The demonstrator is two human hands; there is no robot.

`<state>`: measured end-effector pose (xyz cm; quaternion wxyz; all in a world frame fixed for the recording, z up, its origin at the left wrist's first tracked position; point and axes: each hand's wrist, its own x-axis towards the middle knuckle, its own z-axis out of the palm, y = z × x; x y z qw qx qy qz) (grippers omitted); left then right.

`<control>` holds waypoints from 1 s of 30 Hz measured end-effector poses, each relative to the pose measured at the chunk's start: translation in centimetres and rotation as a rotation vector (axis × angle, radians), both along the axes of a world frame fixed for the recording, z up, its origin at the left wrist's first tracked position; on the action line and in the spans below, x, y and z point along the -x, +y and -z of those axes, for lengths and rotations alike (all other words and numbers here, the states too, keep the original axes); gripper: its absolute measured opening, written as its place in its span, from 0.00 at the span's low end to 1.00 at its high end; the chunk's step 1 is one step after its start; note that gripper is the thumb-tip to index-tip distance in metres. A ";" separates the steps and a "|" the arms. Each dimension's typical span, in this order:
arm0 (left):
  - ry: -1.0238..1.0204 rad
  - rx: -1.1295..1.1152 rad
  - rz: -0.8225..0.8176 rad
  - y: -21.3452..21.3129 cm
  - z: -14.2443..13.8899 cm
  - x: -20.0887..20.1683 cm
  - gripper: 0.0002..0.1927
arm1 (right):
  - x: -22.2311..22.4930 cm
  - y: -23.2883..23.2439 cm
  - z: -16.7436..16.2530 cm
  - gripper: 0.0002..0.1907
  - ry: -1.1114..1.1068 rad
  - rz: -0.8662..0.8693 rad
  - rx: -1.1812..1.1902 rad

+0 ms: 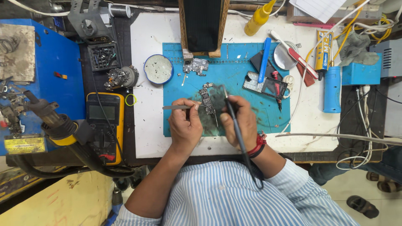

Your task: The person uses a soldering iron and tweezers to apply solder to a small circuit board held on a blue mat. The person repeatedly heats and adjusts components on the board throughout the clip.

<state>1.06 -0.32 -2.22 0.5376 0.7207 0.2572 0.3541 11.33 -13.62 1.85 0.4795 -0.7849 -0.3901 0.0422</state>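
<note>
- A narrow dark circuit board point(207, 100) lies on the blue rubber work mat point(234, 75), near the middle of its front half, between the two hands.
- The left hand point(185, 123) has its fingers closed on thin metal tweezers point(176, 107), which lie almost level, with one end at the left edge of the board.
- The right hand point(239, 121) has its fingers closed on a slim black soldering iron point(235, 121); its tip is just above the board, and its cord runs back over the wrist.
- A second, smaller circuit board point(195, 65) lies farther back on the mat.
- A round blue-rimmed dish point(158, 69) stands on the white surface point(146, 37) just left of the mat.
- A yellow multimeter point(105, 125) lies well to the left.
- A yellow squeeze bottle point(258, 17) stands behind the mat.
</note>
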 end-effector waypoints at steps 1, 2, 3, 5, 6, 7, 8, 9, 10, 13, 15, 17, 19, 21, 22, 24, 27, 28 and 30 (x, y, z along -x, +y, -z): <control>0.011 0.011 -0.003 0.0 0.0 0.0 0.08 | -0.1 -0.1 0.2 0.18 0.054 0.034 -0.017; 0.007 -0.002 0.000 0.0 0.0 0.0 0.08 | -0.1 -0.2 0.3 0.16 0.111 0.068 -0.031; 0.005 -0.015 0.004 0.0 0.1 0.0 0.09 | -0.1 -0.3 0.4 0.13 0.083 0.062 -0.033; -0.007 -0.016 0.010 0.0 0.1 0.0 0.09 | -0.3 -0.3 0.7 0.07 0.021 0.050 -0.042; -0.011 0.001 0.016 0.0 0.1 0.0 0.09 | -0.2 -0.4 0.7 0.07 0.092 0.056 -0.031; -0.015 0.019 0.024 0.0 0.2 0.0 0.09 | 0.0 -0.5 0.7 0.08 0.163 0.064 -0.019; -0.009 0.017 0.020 0.0 0.2 0.0 0.09 | 0.0 -0.5 0.7 0.09 0.231 0.071 -0.010; -0.004 0.015 0.015 -0.1 0.2 0.0 0.09 | 0.0 -0.5 0.7 0.08 0.211 0.068 -0.030; 0.006 0.014 0.010 -0.1 0.2 0.0 0.09 | 0.1 -0.5 0.6 0.08 0.195 0.064 -0.048; -0.002 0.014 0.020 -0.2 0.2 0.0 0.09 | 0.3 -0.6 0.5 0.07 0.229 0.066 -0.058; 0.001 0.033 0.018 -0.2 0.1 0.1 0.08 | 0.2 -0.7 0.5 0.07 0.207 0.050 -0.053; -0.005 0.040 0.021 -0.2 0.1 0.1 0.08 | 0.1 -0.8 0.5 0.07 0.123 0.021 -0.041; -0.020 0.033 0.030 -0.2 0.0 0.1 0.09 | 0.1 -0.8 0.6 0.07 0.124 0.029 -0.027; 0.012 0.018 0.018 -0.2 0.0 0.1 0.09 | 0.0 -0.8 0.7 0.07 0.119 0.032 -0.025; 0.029 0.012 0.011 -0.2 0.0 0.1 0.09 | 0.1 -0.8 0.7 0.07 0.117 0.028 -0.026; 0.017 0.017 0.011 -0.2 -0.1 0.0 0.09 | 0.0 -0.8 0.7 0.07 0.113 0.020 -0.020; -0.008 0.017 0.013 -0.3 -0.2 0.0 0.09 | 0.0 -0.7 0.5 0.07 0.097 0.009 -0.021; -0.014 0.020 0.015 -0.3 -0.2 0.0 0.09 | 0.0 -0.7 0.4 0.07 0.086 0.004 -0.030; 0.013 0.036 0.007 -0.3 -0.3 0.1 0.09 | -0.1 -0.6 0.4 0.07 0.079 -0.003 -0.039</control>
